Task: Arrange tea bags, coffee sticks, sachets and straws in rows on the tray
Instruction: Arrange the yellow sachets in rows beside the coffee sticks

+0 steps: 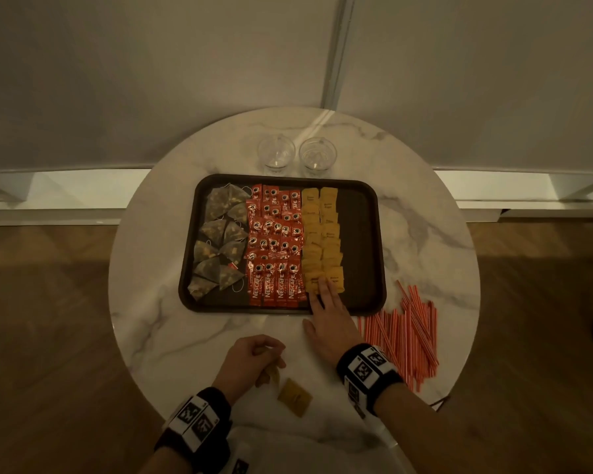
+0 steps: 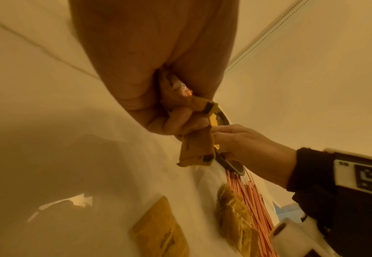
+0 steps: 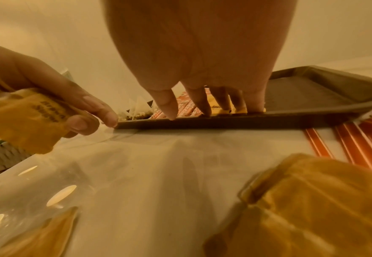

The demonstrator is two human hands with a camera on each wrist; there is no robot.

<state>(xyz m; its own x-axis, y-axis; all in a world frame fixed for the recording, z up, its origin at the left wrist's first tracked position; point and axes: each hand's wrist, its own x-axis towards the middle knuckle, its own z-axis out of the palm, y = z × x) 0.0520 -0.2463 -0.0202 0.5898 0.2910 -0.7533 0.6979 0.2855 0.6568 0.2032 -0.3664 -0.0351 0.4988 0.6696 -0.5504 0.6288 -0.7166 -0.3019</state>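
Observation:
A dark tray (image 1: 363, 248) on the round marble table holds pyramid tea bags (image 1: 220, 241) at its left, red coffee sticks (image 1: 274, 248) in the middle and two rows of yellow sachets (image 1: 322, 241) to their right. My right hand (image 1: 326, 302) lies flat over the tray's near rim, its straight fingertips (image 3: 204, 111) touching the nearest sachets. My left hand (image 1: 254, 357) hovers near the table's front edge and grips a few yellow sachets (image 2: 195, 149). Red-and-white straws (image 1: 404, 336) lie loose on the table right of the tray.
Two empty glasses (image 1: 297, 155) stand behind the tray. One loose yellow sachet (image 1: 293, 396) lies on the table by my left hand. The tray's right strip (image 1: 356, 213) is bare. A wall rises behind the table, wooden floor around it.

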